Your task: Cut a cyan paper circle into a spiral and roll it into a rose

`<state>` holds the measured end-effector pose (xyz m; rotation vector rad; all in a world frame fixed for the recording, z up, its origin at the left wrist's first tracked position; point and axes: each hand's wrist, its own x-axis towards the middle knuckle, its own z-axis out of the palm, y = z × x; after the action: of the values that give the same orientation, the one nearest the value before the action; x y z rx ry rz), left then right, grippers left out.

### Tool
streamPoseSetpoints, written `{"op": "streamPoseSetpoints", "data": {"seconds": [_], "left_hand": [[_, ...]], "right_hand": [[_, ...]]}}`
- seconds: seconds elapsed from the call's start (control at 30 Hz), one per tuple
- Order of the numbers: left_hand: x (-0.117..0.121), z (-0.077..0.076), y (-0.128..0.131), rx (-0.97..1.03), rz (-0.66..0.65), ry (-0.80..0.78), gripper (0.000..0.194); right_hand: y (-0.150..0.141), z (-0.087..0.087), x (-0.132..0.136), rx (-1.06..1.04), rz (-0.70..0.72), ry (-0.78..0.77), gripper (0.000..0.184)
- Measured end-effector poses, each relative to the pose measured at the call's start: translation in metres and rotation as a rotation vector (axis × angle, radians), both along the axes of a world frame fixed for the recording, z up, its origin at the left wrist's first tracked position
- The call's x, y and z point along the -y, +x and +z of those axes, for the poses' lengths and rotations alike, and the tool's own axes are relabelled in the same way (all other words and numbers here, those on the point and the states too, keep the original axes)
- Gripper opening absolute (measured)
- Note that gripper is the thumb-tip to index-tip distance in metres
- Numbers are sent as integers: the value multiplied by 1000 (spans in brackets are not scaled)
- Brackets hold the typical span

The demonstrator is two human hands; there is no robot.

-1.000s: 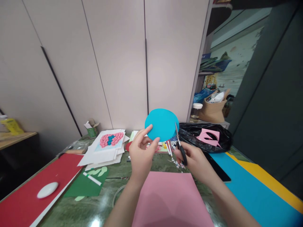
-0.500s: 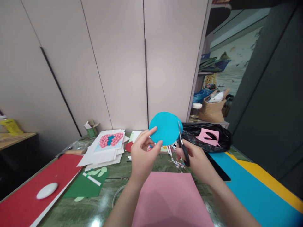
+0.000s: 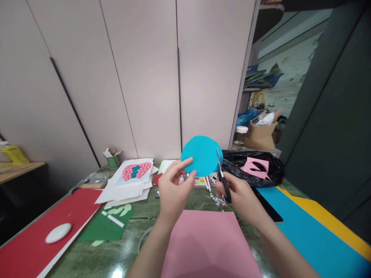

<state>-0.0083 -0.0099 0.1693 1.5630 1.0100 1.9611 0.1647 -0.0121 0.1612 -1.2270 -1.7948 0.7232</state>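
My left hand (image 3: 173,187) pinches the lower left edge of a round blue paper disc (image 3: 202,155), holding it up above the table. Black-handled scissors (image 3: 222,178) are gripped in my right hand (image 3: 240,197); their blades point up and meet the disc's right edge. A pink paper sheet (image 3: 210,247) lies on the green marble table (image 3: 116,251) just below both hands.
A red sheet (image 3: 34,239) bearing a white oval object (image 3: 58,233) lies at the left. White papers with a pink-and-blue heart picture (image 3: 135,171) sit behind a green sheet (image 3: 104,227). A black bag (image 3: 255,172) with pink scraps and blue and yellow sheets (image 3: 315,231) fill the right.
The disc and both hands shifted slightly right and up over the second; the scissors stayed at the disc's right edge while my left hand adjusted its pinch.
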Motion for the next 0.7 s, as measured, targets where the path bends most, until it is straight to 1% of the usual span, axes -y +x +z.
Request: {"op": "streamPoseSetpoints", "data": {"seconds": [0.2, 0.7], "left_hand": [[1, 1, -1, 15, 4, 4, 17], [0, 2, -3, 16, 45, 19, 15]], "right_hand": [[2, -1, -2, -9, 25, -7, 36], [4, -5, -4, 22, 32, 0, 36]]}}
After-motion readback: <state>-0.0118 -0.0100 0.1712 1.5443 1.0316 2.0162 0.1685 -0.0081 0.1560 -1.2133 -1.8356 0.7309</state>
